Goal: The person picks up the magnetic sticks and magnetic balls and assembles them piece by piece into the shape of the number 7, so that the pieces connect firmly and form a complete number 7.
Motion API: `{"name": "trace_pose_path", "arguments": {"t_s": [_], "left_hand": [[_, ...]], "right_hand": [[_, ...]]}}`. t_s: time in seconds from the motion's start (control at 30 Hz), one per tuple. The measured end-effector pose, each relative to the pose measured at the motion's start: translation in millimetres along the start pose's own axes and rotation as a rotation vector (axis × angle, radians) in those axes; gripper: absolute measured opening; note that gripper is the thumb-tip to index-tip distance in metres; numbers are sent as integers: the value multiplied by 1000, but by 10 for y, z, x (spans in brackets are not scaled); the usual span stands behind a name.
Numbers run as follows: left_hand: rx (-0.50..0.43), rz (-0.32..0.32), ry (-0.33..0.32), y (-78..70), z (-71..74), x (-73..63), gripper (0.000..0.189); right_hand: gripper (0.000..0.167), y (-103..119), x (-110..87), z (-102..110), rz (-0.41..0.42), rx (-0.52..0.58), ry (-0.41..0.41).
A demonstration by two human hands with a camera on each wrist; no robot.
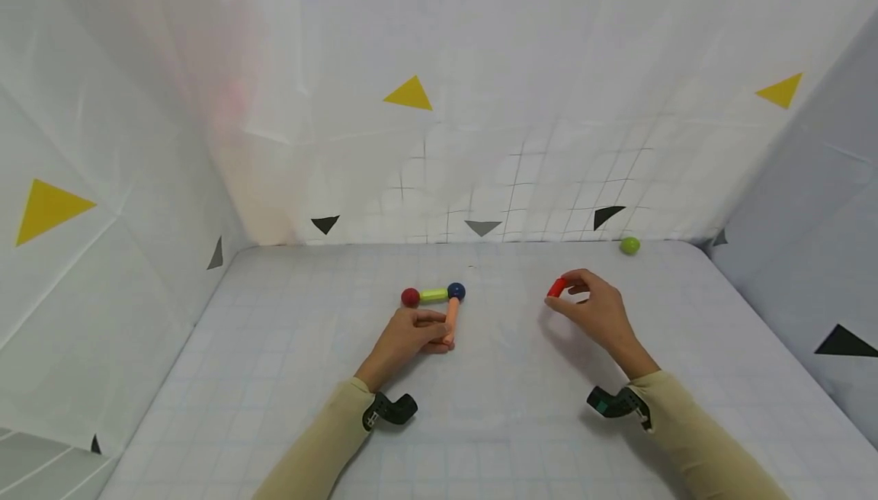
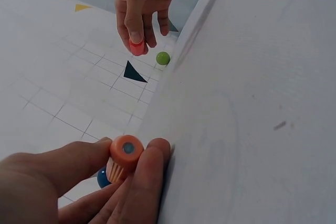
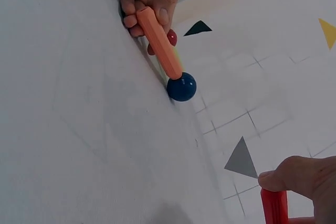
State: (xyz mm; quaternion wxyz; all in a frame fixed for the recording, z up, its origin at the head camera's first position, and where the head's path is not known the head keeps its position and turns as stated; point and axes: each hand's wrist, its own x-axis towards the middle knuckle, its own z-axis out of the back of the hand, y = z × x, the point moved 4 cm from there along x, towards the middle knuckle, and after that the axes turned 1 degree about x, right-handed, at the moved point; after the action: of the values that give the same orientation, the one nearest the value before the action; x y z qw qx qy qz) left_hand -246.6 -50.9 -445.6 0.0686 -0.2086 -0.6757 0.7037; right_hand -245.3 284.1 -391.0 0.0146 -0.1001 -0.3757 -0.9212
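Observation:
My left hand (image 1: 409, 338) pinches an orange ridged rod (image 1: 452, 318) near its close end, between thumb and fingers. A grey disc shows in that end in the left wrist view. The rod's far end meets a dark blue ball (image 1: 456, 291). From the ball a yellow-green rod (image 1: 433, 295) runs left to a dark red ball (image 1: 410, 297), so the pieces form a corner. Off to the right, my right hand (image 1: 598, 312) holds a short red rod (image 1: 557, 287) between thumb and fingertips, tilted above the table, its shadow falling below.
A green ball (image 1: 629, 245) lies at the table's back right, close to the wall. White sheeting (image 1: 480, 43) with yellow and black triangles rises behind and at both sides of the white gridded table (image 1: 507, 439). Each wrist wears a dark camera mount (image 1: 391, 410).

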Motion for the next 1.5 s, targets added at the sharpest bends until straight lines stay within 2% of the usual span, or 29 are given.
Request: {"name": "trace_pose_path", "arguments": {"t_s": [0.13, 0.33, 0.57, 0.83, 1.3, 1.5], "left_hand": [[4, -10, -5, 8, 0, 2, 40], [19, -25, -14, 10, -5, 9, 41], [-4, 4, -18, 29, -7, 19, 38], [-24, 5, -4, 28, -3, 16, 36], [1, -4, 0, 31, 6, 16, 40], [-16, -5, 3, 50, 3, 30, 40]], "right_hand": [[49, 71, -25, -30, 33, 1, -3], [48, 111, -51, -88, 39, 6, 5], [47, 156, -49, -136, 55, 33, 19], [47, 230, -38, -164, 89, 42, 23], [46, 314, -131, -375, 88, 58, 73], [44, 397, -181, -449, 93, 72, 85]]}}
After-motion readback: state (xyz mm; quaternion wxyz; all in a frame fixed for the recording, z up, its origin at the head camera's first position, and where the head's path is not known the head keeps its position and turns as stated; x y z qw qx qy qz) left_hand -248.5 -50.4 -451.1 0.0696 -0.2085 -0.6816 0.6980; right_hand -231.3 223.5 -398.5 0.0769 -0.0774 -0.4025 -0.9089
